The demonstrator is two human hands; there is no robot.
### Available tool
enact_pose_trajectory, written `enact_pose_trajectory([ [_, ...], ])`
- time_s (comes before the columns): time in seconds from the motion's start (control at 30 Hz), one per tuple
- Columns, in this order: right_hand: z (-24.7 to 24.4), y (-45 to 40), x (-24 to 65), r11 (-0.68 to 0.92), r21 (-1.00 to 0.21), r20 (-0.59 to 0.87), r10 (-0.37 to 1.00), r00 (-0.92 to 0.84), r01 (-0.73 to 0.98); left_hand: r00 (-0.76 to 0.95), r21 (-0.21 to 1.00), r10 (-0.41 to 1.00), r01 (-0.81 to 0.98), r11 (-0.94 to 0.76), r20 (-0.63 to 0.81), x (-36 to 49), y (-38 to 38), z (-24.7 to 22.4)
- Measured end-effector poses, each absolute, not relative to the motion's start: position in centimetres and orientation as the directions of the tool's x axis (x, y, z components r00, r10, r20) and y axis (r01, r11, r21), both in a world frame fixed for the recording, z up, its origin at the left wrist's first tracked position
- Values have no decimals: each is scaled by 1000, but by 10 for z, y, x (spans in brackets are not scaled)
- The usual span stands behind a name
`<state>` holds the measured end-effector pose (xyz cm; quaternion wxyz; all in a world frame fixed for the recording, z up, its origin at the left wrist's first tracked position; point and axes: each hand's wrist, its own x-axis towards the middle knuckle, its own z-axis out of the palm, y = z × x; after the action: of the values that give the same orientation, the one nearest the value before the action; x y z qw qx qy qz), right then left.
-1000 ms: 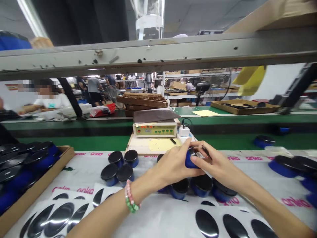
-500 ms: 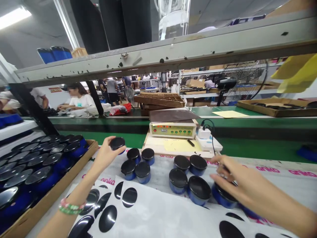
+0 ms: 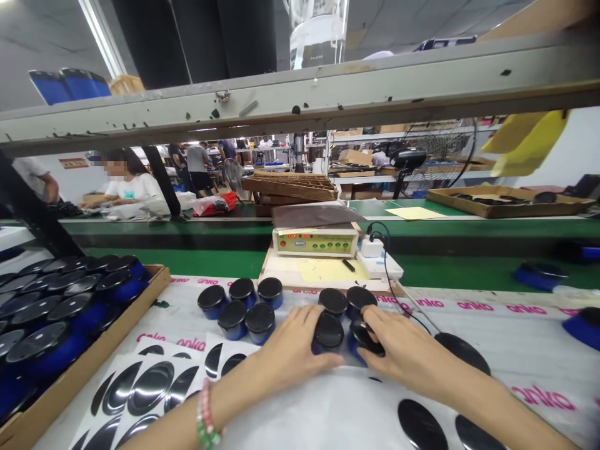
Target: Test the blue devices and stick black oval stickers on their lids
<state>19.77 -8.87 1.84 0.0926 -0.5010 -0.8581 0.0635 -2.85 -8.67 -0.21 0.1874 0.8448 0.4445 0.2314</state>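
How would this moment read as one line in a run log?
left hand: against black-topped blue canister | right hand: on second canister | nearby: black oval stickers

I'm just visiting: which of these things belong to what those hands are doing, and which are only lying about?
Seemingly part of the work:
- left hand, against a black-topped blue puck
- right hand, on a second puck
- other pucks
- sheets of glossy black ovals

Seemingly just nearby:
- control box with red lights
- wooden rack
- standing fan

The left hand [image 3: 290, 356] no longer holds its blue puck [image 3: 211, 299], now standing in the left group; the right hand [image 3: 403, 356] has shifted left onto another puck [image 3: 364, 334].
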Motion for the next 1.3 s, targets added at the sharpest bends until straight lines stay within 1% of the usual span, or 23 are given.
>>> enact_pose_trajectory([
  [0.07, 27, -89, 205, 454, -297, 116, 890, -440, 840, 512, 593, 844, 634, -496, 159, -13, -85, -9],
  [0.13, 37, -93, 213, 429, -418, 146, 902, -406, 801, 542, 648, 830, 587, -486, 132, -7, -83, -12],
  [0.2, 47, -99, 218, 421, -512, 184, 905, -383, 749, 563, 687, 813, 532, -495, 150, -3, -84, -8],
  [0.23, 51, -103, 219, 422, -545, 199, 904, -378, 724, 561, 697, 807, 504, -510, 185, -1, -86, -4],
  [0.3, 57, -110, 217, 437, -587, 213, 895, -391, 682, 546, 697, 787, 444, -562, 287, 5, -92, 8],
  [0.4, 57, -115, 206, 468, -614, 241, 878, -414, 635, 547, 661, 728, 371, -653, 412, 12, -101, 27],
  [0.5, 53, -113, 193, 469, -643, 280, 880, -383, 606, 540, 667, 732, 366, -649, 416, 13, -106, 40],
  [0.6, 49, -107, 178, 481, -641, 331, 876, -350, 598, 486, 717, 786, 381, -584, 382, 8, -109, 45],
  [0.7, 51, -98, 159, 492, -632, 370, 871, -325, 599, 425, 737, 811, 374, -562, 402, 4, -110, 45],
  [0.77, 55, -92, 146, 485, -637, 379, 874, -305, 599, 381, 718, 812, 393, -575, 441, -2, -109, 43],
  [0.83, 59, -84, 134, 485, -640, 372, 874, -312, 596, 359, 671, 807, 449, -590, 470, -17, -106, 43],
  [0.9, 62, -76, 125, 511, -626, 358, 860, -365, 589, 317, 600, 829, 577, -554, 461, -46, -100, 44],
  [0.93, 61, -72, 122, 525, -614, 343, 850, -399, 590, 254, 559, 857, 669, -491, 449, -66, -95, 43],
  [0.97, 61, -69, 119, 535, -600, 324, 843, -430, 595, 159, 518, 889, 763, -387, 430, -89, -90, 41],
  [1.0, 59, -66, 116, 538, -586, 301, 839, -453, 606, -20, 502, 914, 840, -205, 406, -114, -84, 38],
  [1.03, 56, -62, 113, 535, -570, 275, 839, -469, 624, -148, 517, 909, 852, -83, 389, -138, -78, 33],
  [1.1, 50, -56, 104, 521, -526, 216, 846, -487, 672, -284, 540, 902, 839, 70, 326, -179, -65, 17],
  [1.13, 47, -52, 99, 516, -502, 194, 849, -491, 694, -308, 547, 907, 830, 109, 286, -194, -59, 7],
  [1.2, 40, -44, 88, 508, -465, 166, 854, -492, 725, -290, 557, 930, 822, 120, 228, -209, -48, -11],
  [1.3, 30, -33, 72, 502, -452, 146, 857, -494, 737, -194, 561, 956, 827, 40, 219, -209, -32, -27],
])
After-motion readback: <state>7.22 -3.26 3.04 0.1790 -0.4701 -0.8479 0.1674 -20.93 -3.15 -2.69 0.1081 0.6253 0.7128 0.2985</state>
